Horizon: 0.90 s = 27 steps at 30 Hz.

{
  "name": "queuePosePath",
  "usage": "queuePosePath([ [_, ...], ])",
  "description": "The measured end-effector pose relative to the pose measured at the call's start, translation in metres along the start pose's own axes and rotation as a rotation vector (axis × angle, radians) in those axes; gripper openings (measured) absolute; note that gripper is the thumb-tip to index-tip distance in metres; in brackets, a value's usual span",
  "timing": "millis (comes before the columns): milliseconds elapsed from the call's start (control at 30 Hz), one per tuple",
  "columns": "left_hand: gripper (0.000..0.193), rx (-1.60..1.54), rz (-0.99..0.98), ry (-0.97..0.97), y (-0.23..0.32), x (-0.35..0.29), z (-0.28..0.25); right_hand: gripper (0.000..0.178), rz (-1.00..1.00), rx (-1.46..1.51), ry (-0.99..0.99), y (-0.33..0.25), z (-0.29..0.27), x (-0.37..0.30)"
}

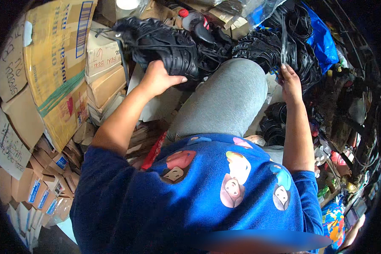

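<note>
My left hand [158,79] grips the near edge of a bundle of black, leathery, ridged pieces [167,48] with thin dark cords hanging off it. Its thumb sticks out to the right, and the fingers are partly hidden under the bundle. On the right, my right hand [291,82] is closed on the lower end of a thin, pale, see-through strip [283,44] that runs upward. Behind that strip lies a second heap of similar black ridged pieces [258,51]. My grey-clad knee [237,80] rises between the two hands.
Cardboard boxes, one large with yellowish tape [51,72], are stacked on the left. A blue plastic bag [321,40] lies at the far right. Beyond the black pieces is a red cap [183,13]. More black coiled pieces [273,127] sit beside my right forearm, near piled clutter.
</note>
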<state>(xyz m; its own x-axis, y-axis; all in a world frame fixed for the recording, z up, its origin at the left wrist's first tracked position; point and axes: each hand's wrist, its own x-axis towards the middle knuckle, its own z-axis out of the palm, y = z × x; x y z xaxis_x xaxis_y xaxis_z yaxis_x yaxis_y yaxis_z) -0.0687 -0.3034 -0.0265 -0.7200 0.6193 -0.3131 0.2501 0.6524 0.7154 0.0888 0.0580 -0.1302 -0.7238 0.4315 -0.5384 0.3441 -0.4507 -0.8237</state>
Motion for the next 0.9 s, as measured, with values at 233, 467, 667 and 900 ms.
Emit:
queuePosePath([
  [233, 0.034, -0.427, 0.015, 0.027, 0.116, -0.022, -0.048, 0.021, -0.115, 0.022, 0.066, 0.005, 0.004, 0.004],
  [467, 0.06, -0.624, 0.249, -0.157, 0.229, -0.007, -0.021, 0.02, -0.053, 0.167, 0.131, 0.005, -0.009, 0.001],
  [667, 0.025, -0.504, 0.444, -0.283, 0.248, 0.087, 0.078, 0.018, -0.116, 0.699, 0.134, 0.033, -0.04, 0.01],
  [900, 0.038, -0.055, 0.324, -0.027, 0.201, 0.147, 0.166, 0.017, -0.071, 0.745, -0.027, 0.011, -0.042, -0.011],
])
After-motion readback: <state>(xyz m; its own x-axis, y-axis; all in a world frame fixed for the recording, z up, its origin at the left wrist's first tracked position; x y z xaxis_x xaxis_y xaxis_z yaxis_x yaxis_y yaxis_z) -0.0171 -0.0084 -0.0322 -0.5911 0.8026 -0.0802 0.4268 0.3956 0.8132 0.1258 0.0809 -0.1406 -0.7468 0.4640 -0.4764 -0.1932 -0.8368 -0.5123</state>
